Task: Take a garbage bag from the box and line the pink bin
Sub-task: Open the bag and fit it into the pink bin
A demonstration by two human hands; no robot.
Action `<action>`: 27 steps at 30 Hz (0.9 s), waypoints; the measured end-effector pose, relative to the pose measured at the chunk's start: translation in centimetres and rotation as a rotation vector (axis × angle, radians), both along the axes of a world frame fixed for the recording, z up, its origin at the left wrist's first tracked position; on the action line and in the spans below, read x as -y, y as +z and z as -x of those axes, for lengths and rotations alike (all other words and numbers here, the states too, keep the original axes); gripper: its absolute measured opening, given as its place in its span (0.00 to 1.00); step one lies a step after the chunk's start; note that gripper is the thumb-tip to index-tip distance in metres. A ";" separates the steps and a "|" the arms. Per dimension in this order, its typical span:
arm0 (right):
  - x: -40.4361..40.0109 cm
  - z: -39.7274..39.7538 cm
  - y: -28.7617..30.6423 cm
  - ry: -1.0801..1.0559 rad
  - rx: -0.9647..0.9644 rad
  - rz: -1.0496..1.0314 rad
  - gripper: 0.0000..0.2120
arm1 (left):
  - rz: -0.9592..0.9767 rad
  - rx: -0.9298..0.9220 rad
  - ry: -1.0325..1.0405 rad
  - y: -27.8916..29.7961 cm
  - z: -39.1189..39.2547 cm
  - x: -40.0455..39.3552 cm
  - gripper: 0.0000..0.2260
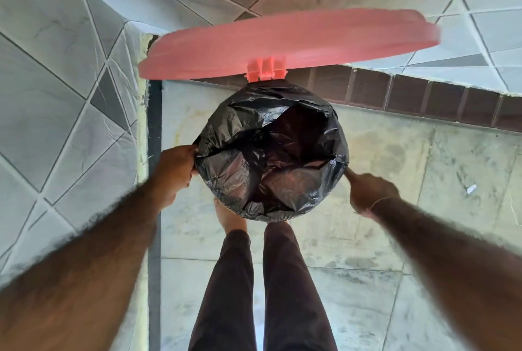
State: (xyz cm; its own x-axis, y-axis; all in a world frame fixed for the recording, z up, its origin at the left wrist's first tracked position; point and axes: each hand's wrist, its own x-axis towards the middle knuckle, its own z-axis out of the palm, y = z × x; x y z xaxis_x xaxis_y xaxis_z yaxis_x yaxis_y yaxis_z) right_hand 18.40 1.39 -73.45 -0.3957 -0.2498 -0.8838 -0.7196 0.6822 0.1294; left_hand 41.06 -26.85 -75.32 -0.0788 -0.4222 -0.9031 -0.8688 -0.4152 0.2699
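While stretched rimwide, bag (pixel 271 158) between left hand (pixel 175 172), right hand (pixel 370 192).

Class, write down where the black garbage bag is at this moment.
In the head view the black garbage bag sits centre frame, stretched over the bin's mouth below the raised pink lid, between the left hand and right hand.

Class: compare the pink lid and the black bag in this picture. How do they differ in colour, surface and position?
The pink lid is smooth and stiff; the black bag is crinkled and glossy. The lid stands raised open, untouched; the bag is stretched over the bin's mouth with the left hand and right hand at its edge.
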 end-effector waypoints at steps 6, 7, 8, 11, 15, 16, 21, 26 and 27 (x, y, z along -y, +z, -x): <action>0.3 -2.4 -1.6 -0.051 -0.022 0.053 0.29 | 0.249 -0.038 -0.288 1.5 -0.1 1.3 0.14; 0.5 -2.3 -1.9 -0.050 -0.029 0.054 0.28 | 0.270 -0.020 -0.325 1.5 -0.1 1.9 0.17; 0.6 -2.2 -2.0 -0.035 -0.037 0.053 0.27 | 0.284 0.004 -0.360 1.4 -0.2 2.5 0.18; 0.9 -1.6 -2.3 0.013 -0.024 0.021 0.25 | 0.304 0.093 -0.488 1.2 -0.8 2.4 0.14; 1.0 -1.0 -2.4 -0.185 0.115 -0.006 0.25 | 0.190 0.101 -0.150 0.9 -1.7 0.5 0.09; 1.1 -0.8 -2.0 -0.312 0.127 0.038 0.23 | 0.176 0.083 -0.030 0.7 -1.9 0.6 0.11; 2.4 1.8 1.0 -0.895 0.010 0.402 0.13 | 0.334 -0.077 -0.056 2.0 -2.4 2.2 0.12; 8.6 6.4 6.2 -1.538 0.284 0.704 0.18 | 0.082 -0.306 0.597 7.7 2.5 5.4 0.05; 9.9 7.4 7.3 -1.609 0.360 0.731 0.21 | -0.005 -0.349 0.682 8.7 3.4 6.2 0.04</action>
